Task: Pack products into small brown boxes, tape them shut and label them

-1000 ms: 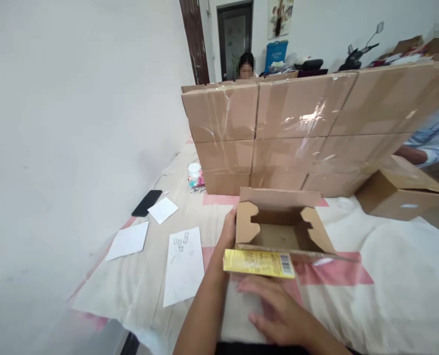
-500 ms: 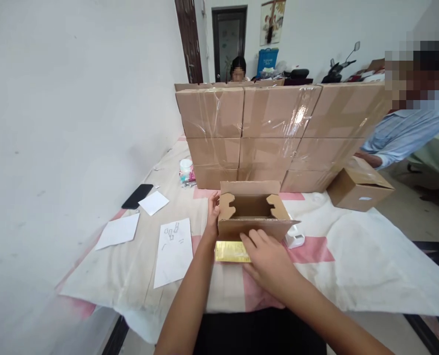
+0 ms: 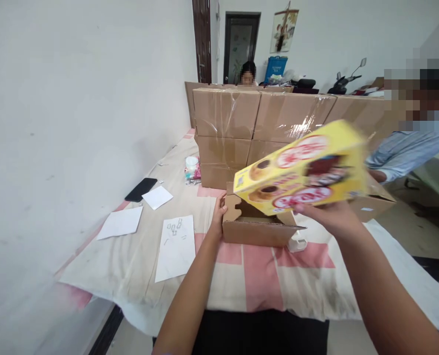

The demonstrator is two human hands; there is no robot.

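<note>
My right hand (image 3: 332, 217) grips a yellow snack box (image 3: 304, 167) from below and holds it tilted in the air, above and to the right of a small open cardboard box (image 3: 254, 229). The yellow box is blurred by motion and shows red labels and round biscuits. My left hand (image 3: 218, 217) rests closed against the left side of the open cardboard box, which stands on the cloth-covered table (image 3: 241, 276). The yellow box hides part of the cardboard box's opening.
A wall of taped cartons (image 3: 263, 128) stands behind the open box. Paper sheets (image 3: 175, 246), a black phone (image 3: 141, 189) and a small cup (image 3: 191, 163) lie at the left. Another person's sleeve (image 3: 407, 150) and a carton (image 3: 376, 202) are at the right. A seated person is behind the cartons.
My right hand has lifted the yellow box off the table in front of the cardboard box and raised it up and to the right. My left hand stays on the box's side.
</note>
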